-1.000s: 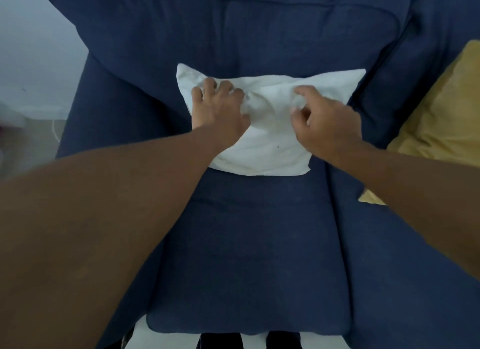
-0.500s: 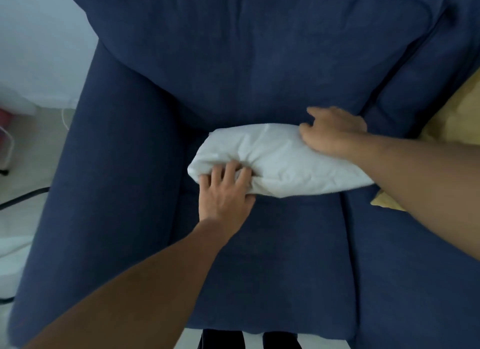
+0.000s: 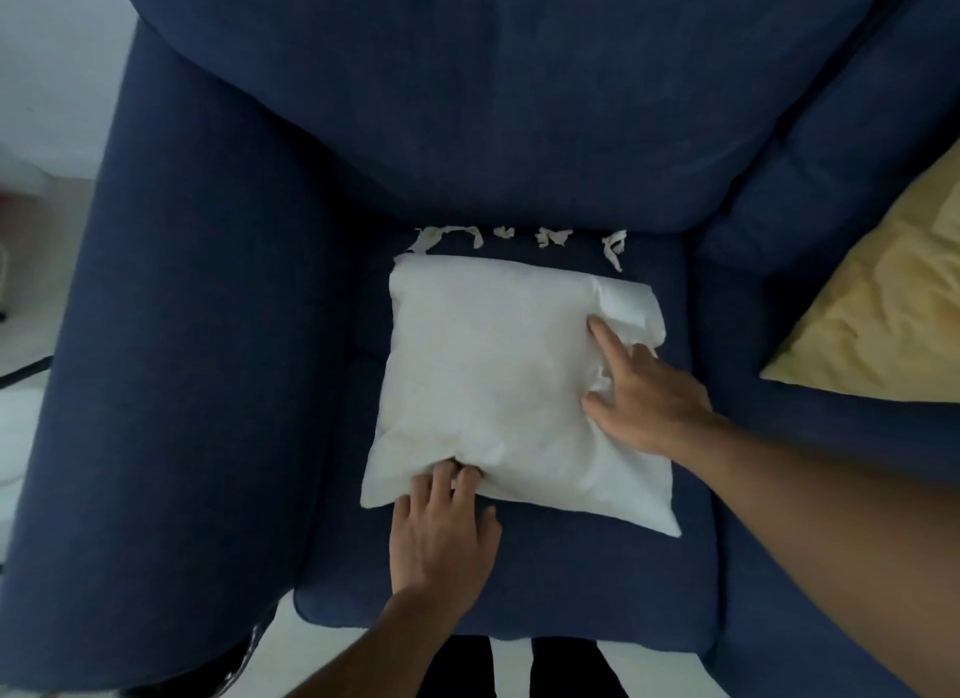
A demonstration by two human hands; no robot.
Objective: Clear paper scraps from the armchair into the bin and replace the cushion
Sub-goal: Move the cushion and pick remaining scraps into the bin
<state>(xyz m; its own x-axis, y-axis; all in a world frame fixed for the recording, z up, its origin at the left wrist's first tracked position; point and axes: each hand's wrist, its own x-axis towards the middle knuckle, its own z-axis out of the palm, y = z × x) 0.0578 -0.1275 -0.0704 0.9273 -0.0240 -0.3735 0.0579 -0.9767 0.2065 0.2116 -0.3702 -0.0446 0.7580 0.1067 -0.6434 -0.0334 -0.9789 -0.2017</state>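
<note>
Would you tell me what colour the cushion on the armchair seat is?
Plain white; the square fabric cushion shows best in head view.

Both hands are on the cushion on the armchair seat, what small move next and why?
Probably lift the white cushion aside: the left hand and right hand hold it, and paper scraps lie along the back of the armchair seat beyond its far edge.

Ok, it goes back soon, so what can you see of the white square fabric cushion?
The white square fabric cushion is plain, soft-looking and wrinkled, lying flat on the navy fabric armchair seat, far right corner crumpled. The left hand grips its near edge; the right hand lies on its right side, forefinger straight. Torn white paper scraps lie just behind it.
</note>
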